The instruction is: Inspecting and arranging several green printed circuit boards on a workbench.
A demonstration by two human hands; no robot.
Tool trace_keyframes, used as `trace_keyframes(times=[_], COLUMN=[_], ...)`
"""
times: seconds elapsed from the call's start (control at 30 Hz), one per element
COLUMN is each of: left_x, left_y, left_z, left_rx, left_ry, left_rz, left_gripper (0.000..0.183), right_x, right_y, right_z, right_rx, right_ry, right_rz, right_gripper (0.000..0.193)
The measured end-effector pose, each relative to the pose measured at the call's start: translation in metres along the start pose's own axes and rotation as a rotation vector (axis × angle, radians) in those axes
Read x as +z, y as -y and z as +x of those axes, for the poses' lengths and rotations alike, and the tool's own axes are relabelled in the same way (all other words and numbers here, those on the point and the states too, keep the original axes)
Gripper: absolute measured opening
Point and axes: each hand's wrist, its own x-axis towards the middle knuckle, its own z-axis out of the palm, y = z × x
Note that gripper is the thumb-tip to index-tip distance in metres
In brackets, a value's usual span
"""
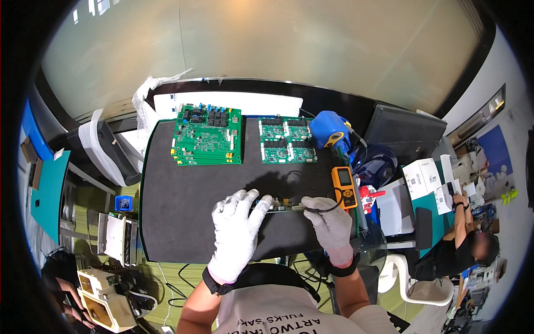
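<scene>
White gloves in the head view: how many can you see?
2: the left glove, at the left end of the edge-on circuit board, and the right glove, at its right end. I see no others.

Left of the orange meter (345, 188), the left hand (236, 225) hides one end of the slim board (285, 209), whose parts are too small to identify; whether the right hand (332, 227) grips board or black cable (340, 202) is unclear. Right of the meter, a co-worker's head (485, 249) is blurred.
</scene>
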Motion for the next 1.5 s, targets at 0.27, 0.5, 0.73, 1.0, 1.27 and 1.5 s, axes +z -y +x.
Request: trace_keyframes(times=[0.27,0.5,0.73,1.0,1.27,1.5], left_x=[0.0,-0.002,-0.001,0.0,-0.008,0.004], left_y=[-0.002,-0.004,-0.004,-0.003,0.013,0.033], left_z=[-0.003,-0.001,-0.004,-0.005,-0.004,-0.026], left_rx=[-0.002,-0.005,0.007,0.01,0.0,-0.353], left_ry=[0.004,0.012,0.01,0.007,-0.098,-0.133], left_rz=[0.007,0.001,0.009,0.042,-0.287,-0.837], left_gripper=[0.05,0.049,0.046,0.044,0.041,0.03], right_x=[-0.003,-0.005,-0.004,0.0,0.001,0.0], right_y=[0.004,0.003,0.002,0.002,-0.003,0.0], right_z=[-0.001,0.0,-0.004,-0.004,-0.002,-0.004], right_rx=[-0.054,-0.044,-0.021,-0.006,-0.032,-0.05], right_ry=[0.027,0.056,0.054,0.035,0.015,0.0], right_rz=[-0.109,-0.097,-0.095,-0.091,-0.051,-0.027], right_gripper=[0.025,0.025,0.028,0.027,0.03,0.026])
